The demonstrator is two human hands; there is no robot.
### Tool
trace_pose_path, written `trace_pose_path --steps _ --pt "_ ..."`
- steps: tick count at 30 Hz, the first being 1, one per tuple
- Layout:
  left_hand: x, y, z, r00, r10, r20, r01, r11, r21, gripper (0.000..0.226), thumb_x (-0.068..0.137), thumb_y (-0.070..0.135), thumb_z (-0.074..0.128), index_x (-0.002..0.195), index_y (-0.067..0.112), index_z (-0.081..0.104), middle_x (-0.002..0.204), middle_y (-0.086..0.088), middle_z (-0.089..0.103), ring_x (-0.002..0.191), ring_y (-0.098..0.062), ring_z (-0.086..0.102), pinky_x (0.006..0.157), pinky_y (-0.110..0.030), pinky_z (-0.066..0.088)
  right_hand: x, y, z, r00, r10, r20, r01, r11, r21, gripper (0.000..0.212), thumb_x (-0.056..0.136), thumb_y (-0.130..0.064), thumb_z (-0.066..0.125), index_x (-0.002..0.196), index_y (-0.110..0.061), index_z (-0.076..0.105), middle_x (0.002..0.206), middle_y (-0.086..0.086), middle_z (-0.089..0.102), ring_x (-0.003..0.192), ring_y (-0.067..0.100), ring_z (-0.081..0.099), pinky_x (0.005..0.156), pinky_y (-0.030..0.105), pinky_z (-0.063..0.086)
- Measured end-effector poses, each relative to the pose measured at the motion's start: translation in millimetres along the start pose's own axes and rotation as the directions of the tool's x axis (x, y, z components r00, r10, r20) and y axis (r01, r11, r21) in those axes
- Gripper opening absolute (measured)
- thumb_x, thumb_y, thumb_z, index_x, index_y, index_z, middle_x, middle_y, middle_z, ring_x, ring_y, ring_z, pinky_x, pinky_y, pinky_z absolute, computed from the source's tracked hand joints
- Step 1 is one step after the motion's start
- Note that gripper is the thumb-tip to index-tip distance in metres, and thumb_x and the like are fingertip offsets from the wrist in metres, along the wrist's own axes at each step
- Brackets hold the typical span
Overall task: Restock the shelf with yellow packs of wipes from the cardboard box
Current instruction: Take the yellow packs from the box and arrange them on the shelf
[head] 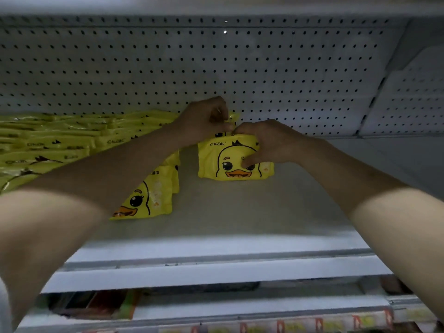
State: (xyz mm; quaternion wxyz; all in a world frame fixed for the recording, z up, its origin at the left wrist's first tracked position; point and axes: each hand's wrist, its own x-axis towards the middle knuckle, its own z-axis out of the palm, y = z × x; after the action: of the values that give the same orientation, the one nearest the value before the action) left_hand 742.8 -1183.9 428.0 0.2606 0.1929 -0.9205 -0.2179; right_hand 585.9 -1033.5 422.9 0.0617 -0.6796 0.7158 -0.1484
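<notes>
A yellow pack of wipes with a duck face [225, 162] stands upright on the shelf [240, 212], near the perforated back panel. My right hand [266, 143] grips it from the right, thumb on the duck's face. My left hand [206, 121] pinches the top of another yellow pack [231, 117] just behind it, mostly hidden. A row of the same yellow packs [153, 195] leans at the left, partly behind my left forearm, with more packs [60, 140] stacked along the left side of the shelf. The cardboard box is out of view.
The perforated back panel [264, 75] closes the shelf at the rear. The right half of the shelf is bare board [312, 200]. A white shelf front rail [216, 272] runs below, and a lower shelf with other goods [108, 306] shows underneath.
</notes>
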Motion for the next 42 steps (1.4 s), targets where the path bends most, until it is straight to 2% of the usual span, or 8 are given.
trace_pose_path --steps 5,10,18,21,26,29,32,42 --pt "-41 22 7 0.991 -0.131 0.004 0.131 0.991 -0.031 0.022 0.083 0.034 0.076 0.096 0.021 0.064 0.093 0.002 0.071 0.085 -0.007 0.065 0.069 -0.020 0.046 -14 6 7 0.990 -0.055 -0.128 0.059 0.998 0.024 0.070 0.070 -0.041 0.085 0.123 -0.031 0.042 0.120 0.000 0.060 0.095 0.021 0.060 0.076 0.034 0.052" --pt "-60 38 13 0.967 -0.242 -0.082 0.231 0.965 -0.124 0.017 0.087 0.023 0.073 0.100 0.016 0.064 0.092 0.003 0.069 0.080 0.004 0.059 0.064 -0.015 0.040 -39 19 4 0.944 -0.076 -0.320 0.158 0.958 0.240 0.031 0.086 -0.024 0.076 0.107 -0.016 0.055 0.104 -0.002 0.067 0.098 0.011 0.064 0.082 0.034 0.055" --pt "-77 52 28 0.930 -0.278 -0.242 0.248 0.957 -0.148 0.010 0.084 0.016 0.073 0.086 0.019 0.064 0.092 0.007 0.066 0.099 -0.010 0.061 0.081 -0.020 0.042 -53 36 12 0.929 0.024 -0.368 0.150 0.888 0.435 0.015 0.085 -0.018 0.076 0.095 -0.022 0.065 0.093 -0.006 0.070 0.088 0.015 0.068 0.082 0.049 0.057" --pt "-78 57 28 0.922 -0.299 -0.246 0.277 0.953 -0.121 0.010 0.084 0.017 0.074 0.090 0.013 0.067 0.088 0.014 0.064 0.093 -0.002 0.059 0.072 -0.001 0.034 -56 34 14 0.926 0.033 -0.375 0.168 0.856 0.490 0.014 0.086 -0.014 0.075 0.097 -0.018 0.067 0.095 0.001 0.071 0.080 0.018 0.066 0.079 0.052 0.057" --pt "-79 62 26 0.923 -0.286 -0.258 0.288 0.957 -0.029 0.014 0.082 0.023 0.076 0.088 0.012 0.070 0.081 0.014 0.063 0.078 0.007 0.055 0.065 -0.001 0.033 -59 34 14 0.930 0.060 -0.363 0.157 0.827 0.540 0.013 0.084 -0.017 0.078 0.095 -0.011 0.075 0.089 -0.003 0.073 0.084 0.016 0.068 0.087 0.045 0.057" --pt "-74 69 15 0.962 -0.205 -0.182 0.238 0.954 0.184 0.019 0.088 0.028 0.070 0.089 0.009 0.069 0.082 0.002 0.066 0.077 -0.010 0.057 0.062 -0.018 0.038 -58 33 6 0.936 0.035 -0.351 0.150 0.861 0.486 0.016 0.084 -0.023 0.077 0.090 -0.008 0.078 0.087 0.006 0.075 0.082 0.013 0.067 0.080 0.026 0.052" --pt "-68 75 8 0.983 -0.172 -0.064 0.183 0.898 0.400 0.028 0.096 0.034 0.059 0.094 0.007 0.067 0.080 -0.002 0.060 0.079 -0.019 0.054 0.063 -0.029 0.031 -56 33 1 0.936 0.054 -0.347 0.117 0.884 0.452 0.021 0.087 -0.027 0.074 0.086 -0.007 0.078 0.083 0.011 0.074 0.075 0.012 0.063 0.071 0.024 0.048" --pt "-50 61 0 0.942 -0.295 0.159 0.206 0.884 0.421 0.053 0.073 0.050 0.080 0.104 0.019 0.050 0.087 0.008 0.053 0.077 -0.009 0.050 0.054 -0.023 0.030 -30 38 7 0.935 0.067 -0.349 0.080 0.917 0.391 0.018 0.087 -0.029 0.074 0.087 -0.012 0.076 0.083 0.000 0.073 0.080 0.012 0.067 0.074 0.028 0.052"
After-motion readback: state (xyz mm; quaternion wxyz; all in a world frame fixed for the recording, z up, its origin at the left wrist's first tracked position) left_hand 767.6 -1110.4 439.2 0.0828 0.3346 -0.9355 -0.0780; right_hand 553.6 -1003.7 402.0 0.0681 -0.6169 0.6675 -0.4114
